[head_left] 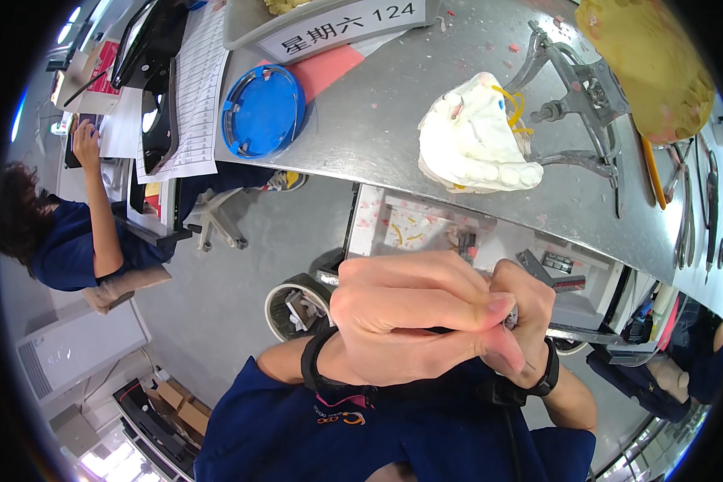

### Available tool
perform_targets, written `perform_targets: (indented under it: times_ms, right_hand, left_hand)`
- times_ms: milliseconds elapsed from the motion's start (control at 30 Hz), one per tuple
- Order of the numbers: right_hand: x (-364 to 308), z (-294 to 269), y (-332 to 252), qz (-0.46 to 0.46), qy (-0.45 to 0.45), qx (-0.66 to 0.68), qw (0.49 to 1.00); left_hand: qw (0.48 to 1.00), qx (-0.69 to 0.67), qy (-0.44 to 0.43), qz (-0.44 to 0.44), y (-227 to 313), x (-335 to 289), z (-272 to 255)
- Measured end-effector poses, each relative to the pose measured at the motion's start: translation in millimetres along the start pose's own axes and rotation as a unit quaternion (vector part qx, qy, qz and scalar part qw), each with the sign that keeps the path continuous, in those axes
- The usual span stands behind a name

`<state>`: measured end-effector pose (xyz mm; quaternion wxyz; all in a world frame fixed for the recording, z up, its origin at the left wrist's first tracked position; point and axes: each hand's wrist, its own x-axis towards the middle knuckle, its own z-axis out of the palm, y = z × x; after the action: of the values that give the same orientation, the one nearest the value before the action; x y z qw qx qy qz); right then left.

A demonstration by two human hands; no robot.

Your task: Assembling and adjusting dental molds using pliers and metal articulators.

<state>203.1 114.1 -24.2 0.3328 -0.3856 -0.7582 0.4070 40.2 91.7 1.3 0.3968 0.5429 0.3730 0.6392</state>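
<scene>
My left hand (414,317) and my right hand (530,301) are brought together in front of my chest, above the opened drawer. The left fingers are pressed together in a pinch, with the thumb against the right hand. My right hand is curled closed. A small shiny grey piece (512,319) shows between the fingertips; its kind is too hidden to tell. Beyond the hands, a white plaster dental cast (470,140) with yellow wax strips (517,112) lies on the metal bench (361,132). A metal articulator (582,92) stands right of it, beside a yellow plaster block (659,68).
A blue round ring-shaped holder (263,111) and a grey labelled tray (241,24) are at the back left. The pulled-out drawer (377,205) holds scraps and small boxes. Hand tools (687,205) lie right. A waste bin (279,309) stands below; a co-worker (72,237) sits left.
</scene>
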Motion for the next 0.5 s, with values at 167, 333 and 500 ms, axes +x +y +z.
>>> perform_targets:
  times_ms: [167,333,500]
  right_hand:
    - [-2,1,0,0.009,0.012,-0.007,1.0]
    - [-1,3,2,0.008,0.029,-0.018,0.999]
    - [-3,4,5,-0.006,0.031,0.005,0.999]
  left_hand:
    - [1.0,0.022,0.001,0.015,0,-3,3]
    - [0.998,0.044,0.009,0.043,-3,-4,7]
    - [0.991,0.082,0.02,0.108,-6,-7,10]
